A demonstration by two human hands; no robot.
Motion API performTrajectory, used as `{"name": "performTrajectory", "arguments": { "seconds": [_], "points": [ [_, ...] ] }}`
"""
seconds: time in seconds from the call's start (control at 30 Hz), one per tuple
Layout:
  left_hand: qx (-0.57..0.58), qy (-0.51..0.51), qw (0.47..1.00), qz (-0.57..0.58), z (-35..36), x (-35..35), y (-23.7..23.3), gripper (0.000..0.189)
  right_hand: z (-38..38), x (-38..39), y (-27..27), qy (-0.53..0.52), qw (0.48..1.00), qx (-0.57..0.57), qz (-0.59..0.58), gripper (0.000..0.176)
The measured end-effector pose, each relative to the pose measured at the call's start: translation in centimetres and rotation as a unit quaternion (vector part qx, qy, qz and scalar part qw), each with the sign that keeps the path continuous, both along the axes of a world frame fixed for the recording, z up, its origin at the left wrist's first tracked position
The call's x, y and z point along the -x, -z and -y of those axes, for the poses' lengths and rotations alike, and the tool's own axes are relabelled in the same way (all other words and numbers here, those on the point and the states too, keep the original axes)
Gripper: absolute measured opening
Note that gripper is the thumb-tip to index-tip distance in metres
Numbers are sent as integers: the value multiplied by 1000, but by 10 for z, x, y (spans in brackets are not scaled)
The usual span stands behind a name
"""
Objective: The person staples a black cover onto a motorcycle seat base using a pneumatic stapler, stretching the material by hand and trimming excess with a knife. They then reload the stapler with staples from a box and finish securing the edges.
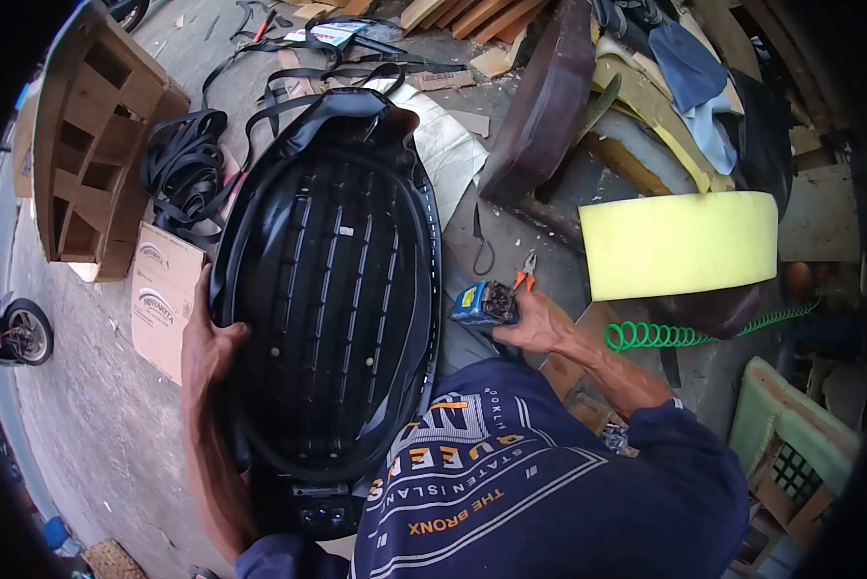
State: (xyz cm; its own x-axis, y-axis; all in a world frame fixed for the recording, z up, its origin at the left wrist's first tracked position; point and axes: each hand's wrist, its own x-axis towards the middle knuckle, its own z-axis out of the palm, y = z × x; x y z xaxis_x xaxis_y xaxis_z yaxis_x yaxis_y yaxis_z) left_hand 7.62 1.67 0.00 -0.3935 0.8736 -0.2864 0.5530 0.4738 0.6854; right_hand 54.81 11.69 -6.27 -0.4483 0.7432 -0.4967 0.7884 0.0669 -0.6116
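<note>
A long black motorcycle seat (332, 289) lies upside down before me, its ribbed plastic base facing up. Black cover material is folded over its rim, and a row of small bright marks runs down the right edge. My left hand (211, 338) grips the seat's left side, thumb over the rim, fingers mostly hidden outside it. To the right of the seat, my right hand (540, 328) is closed at the side of a small blue box (470, 304) with a dark, cluttered open end. Pliers with orange handles (524, 276) lie just beyond that hand.
A yellow foam block (680, 246) and a green coiled hose (665, 335) are at right. Black strapping (184, 169), printed cardboard (163, 299) and a wooden frame (96, 145) sit left. A maroon seat (549, 96) and wood pieces (472, 24) are at the back.
</note>
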Motion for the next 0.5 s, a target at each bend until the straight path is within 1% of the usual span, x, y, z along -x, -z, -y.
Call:
{"name": "performTrajectory", "arguments": {
  "seconds": [0.03, 0.1, 0.2, 0.23, 0.3, 0.37, 0.5],
  "points": [
    [2, -7, 1000, 6, 0, -7, -7, 102, -3, -1, 0, -7, 1000, 2, 6, 46],
    [26, -15, 1000, 2, -10, -19, -23, 102, -19, 7, 2, -40, 999, 2, -28, 45],
    [14, -5, 1000, -13, -10, -16, -21, 101, -32, 30, -17, -70, 997, 2, 20, 45],
    [4, 5, 1000, -23, -10, -15, -19, 101, -34, 36, -19, -82, 996, 0, 46, 44],
    [1, 9, 1000, -21, -8, -15, -19, 101, -38, 42, -20, -93, 994, 6, 61, 44],
    [-7, 7, 1000, -19, -10, -17, -22, 101, -42, 48, -18, -121, 986, 25, 114, 43],
    [10, -6, 999, -30, -9, -20, -25, 102, -43, 62, -20, -127, 984, 20, 126, 42]
  ]
}}
